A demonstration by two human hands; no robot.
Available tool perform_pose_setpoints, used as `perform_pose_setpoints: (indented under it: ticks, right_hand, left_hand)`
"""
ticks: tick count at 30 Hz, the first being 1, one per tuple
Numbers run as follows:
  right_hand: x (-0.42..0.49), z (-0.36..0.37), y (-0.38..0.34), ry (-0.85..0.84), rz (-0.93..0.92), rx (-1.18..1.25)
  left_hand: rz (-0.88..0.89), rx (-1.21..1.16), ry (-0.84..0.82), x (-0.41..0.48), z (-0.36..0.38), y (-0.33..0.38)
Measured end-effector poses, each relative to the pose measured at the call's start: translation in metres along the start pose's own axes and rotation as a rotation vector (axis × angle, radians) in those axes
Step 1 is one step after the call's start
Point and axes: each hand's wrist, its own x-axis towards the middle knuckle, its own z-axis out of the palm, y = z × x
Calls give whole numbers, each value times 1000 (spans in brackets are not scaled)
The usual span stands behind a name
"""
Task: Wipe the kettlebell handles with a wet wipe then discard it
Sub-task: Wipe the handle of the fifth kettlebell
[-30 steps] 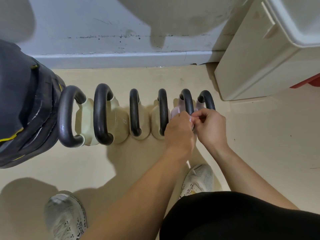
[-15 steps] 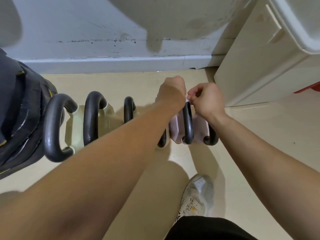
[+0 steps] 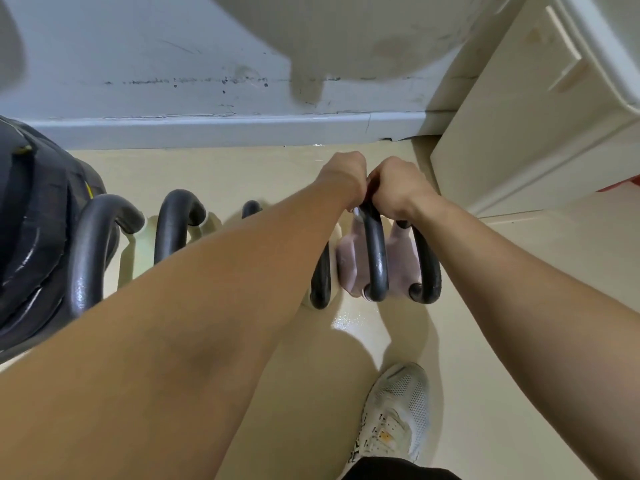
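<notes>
**Kettlebell handles under the wipe, far end of the pink bell**

Kettlebell handles stand in a row on the floor in front of the skirting board (image 3: 221,128), black loops over pale bodies. The one being worked is the pink kettlebell's handle (image 3: 375,258), second from the cabinet (image 3: 519,140) end of the row. These handles judge as heavy, rigid and smooth-coated, so they should stay put under rubbing; the wet wipe (image 3: 356,213) is the soft, limp, slippery part, best kept bunched around the bar and pinched on both sides.

Only a small pale scrap of that wipe shows, just below the left hand (image 3: 346,174), touching the far end of the handle. Most of it is hidden by the knuckles, so how it wraps the bar is probably a fold but cannot be confirmed.

Both hands are curled closed, pressed against each other over the handle's far bend. The right hand (image 3: 394,188) clasps the top of the loop; the left fist closes on the wipe against it. A neighbouring pink bell's handle (image 3: 429,265) sits just beside, untouched.
</notes>
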Motion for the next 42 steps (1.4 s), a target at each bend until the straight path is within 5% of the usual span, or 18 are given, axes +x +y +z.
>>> perform_pose_setpoints:
  ticks: [9, 16, 23, 30, 34, 42]
  right_hand:
    - [-12, -9, 11, -41, 147, 516]
    - [-15, -6, -3, -169, 259, 862]
    - [-35, 1, -6, -59, 234, 849]
    - [-90, 27, 7, 181, 211, 1042]
    - [-122, 43, 13, 211, 182, 1088]
    - [-161, 55, 14, 288, -18, 762]
  left_hand:
    - [-70, -137, -36, -4, -8, -3]
    - [-272, -502, -130, -17, -13, 18]
    - [-379, -873, -8, -37, -5, 21]
    - [-143, -614, 234, -92, 34, 5]
    - [-272, -1078, 253, -123, 65, 0]
    - [-280, -1018, 215, -160, 67, 11]
